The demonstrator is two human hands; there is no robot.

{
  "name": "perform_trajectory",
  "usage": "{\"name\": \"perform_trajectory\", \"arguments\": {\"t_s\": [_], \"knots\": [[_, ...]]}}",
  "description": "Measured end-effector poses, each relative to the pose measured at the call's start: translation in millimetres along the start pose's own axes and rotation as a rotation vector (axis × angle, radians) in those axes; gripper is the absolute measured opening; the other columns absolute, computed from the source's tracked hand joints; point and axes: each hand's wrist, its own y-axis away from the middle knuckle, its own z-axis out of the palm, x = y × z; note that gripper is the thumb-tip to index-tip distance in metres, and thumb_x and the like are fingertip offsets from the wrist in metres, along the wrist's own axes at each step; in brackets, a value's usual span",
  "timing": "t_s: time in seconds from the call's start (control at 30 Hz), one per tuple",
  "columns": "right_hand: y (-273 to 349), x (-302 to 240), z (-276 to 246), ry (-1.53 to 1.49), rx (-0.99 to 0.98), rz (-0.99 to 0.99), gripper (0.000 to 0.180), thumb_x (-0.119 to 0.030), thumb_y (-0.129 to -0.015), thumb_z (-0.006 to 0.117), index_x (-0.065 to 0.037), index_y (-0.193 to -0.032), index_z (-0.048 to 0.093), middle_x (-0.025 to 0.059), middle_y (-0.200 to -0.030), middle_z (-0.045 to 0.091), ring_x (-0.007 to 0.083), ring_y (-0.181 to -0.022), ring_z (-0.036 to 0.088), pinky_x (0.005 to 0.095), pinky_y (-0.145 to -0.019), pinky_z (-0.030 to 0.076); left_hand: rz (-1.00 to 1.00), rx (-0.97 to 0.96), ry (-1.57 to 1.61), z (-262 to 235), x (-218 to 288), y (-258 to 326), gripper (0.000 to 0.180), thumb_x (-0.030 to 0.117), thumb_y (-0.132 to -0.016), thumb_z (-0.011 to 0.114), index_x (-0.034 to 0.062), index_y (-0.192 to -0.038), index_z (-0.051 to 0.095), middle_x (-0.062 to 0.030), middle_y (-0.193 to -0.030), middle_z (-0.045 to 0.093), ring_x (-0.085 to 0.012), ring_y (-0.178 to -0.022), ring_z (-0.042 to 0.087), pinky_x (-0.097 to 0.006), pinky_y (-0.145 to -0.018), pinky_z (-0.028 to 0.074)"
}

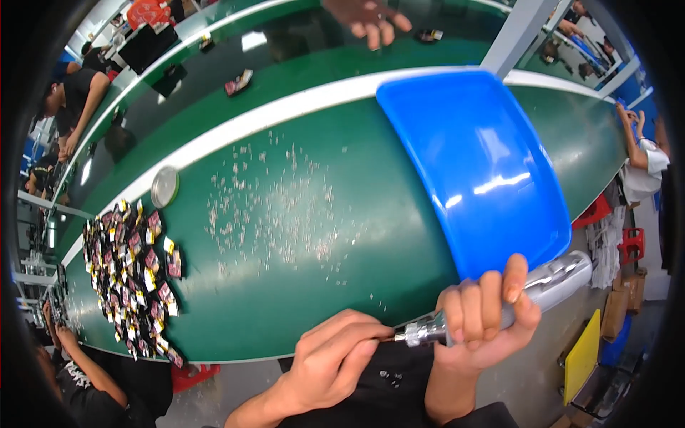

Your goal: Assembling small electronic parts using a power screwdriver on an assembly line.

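Observation:
My right hand (479,314) grips a shiny silver power screwdriver (549,284) by its body, below the near edge of the green workbench (321,214). Its chuck end points left toward my left hand (335,360). My left hand pinches something small at the tool's tip; the item itself is hidden by the fingers. An empty blue plastic tray (474,164) lies on the bench just above my right hand.
Tiny pale bits (275,203) are scattered over the bench middle. A heap of small dark, red and yellow parts (132,274) lies at left, with a round metal lid (164,187) beyond it. Another person's hand (367,18) reaches over the far conveyor. Other workers sit around.

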Motion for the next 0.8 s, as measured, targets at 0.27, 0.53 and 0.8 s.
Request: {"name": "perform_trajectory", "arguments": {"t_s": [0.27,0.53,0.8], "knots": [[-3,1,-22,0.077,0.121,-0.073,0.01,-0.017,-0.092,0.043,-0.007,-0.088,0.043,0.0001,-0.05,0.035,0.0106,-0.037,0.034,0.0285,-0.043,0.037,-0.009,0.297,-0.683,-107,4,-50,0.019,0.0,-0.087,0.057,-0.0025,-0.104,0.064,-0.0141,-0.087,0.068,-0.0227,-0.075,0.066,-0.03,-0.067,0.05],[-5,20,-23,0.108,0.11,-0.014,0.012,-0.017,-0.089,0.047,-0.009,-0.085,0.04,-0.0005,-0.048,0.034,0.0096,-0.036,0.032,0.0276,-0.04,0.035,-0.261,0.467,-1.153,-206,-92,-185,0.043,0.028,-0.082,0.067,-0.0014,-0.11,0.052,-0.0245,-0.101,0.059,-0.0408,-0.089,0.062,-0.048,-0.079,0.052],[-11,9,-35,0.233,0.084,-0.037,0.013,-0.017,-0.088,0.047,-0.009,-0.083,0.038,0.0008,-0.047,0.034,0.0114,-0.034,0.032,0.0285,-0.04,0.035,-0.215,0.42,-1.338,-209,-124,-221,0.034,0.016,-0.081,0.065,-0.0024,-0.106,0.053,-0.0248,-0.101,0.057,-0.0392,-0.096,0.058,-0.046,-0.077,0.053]]}}
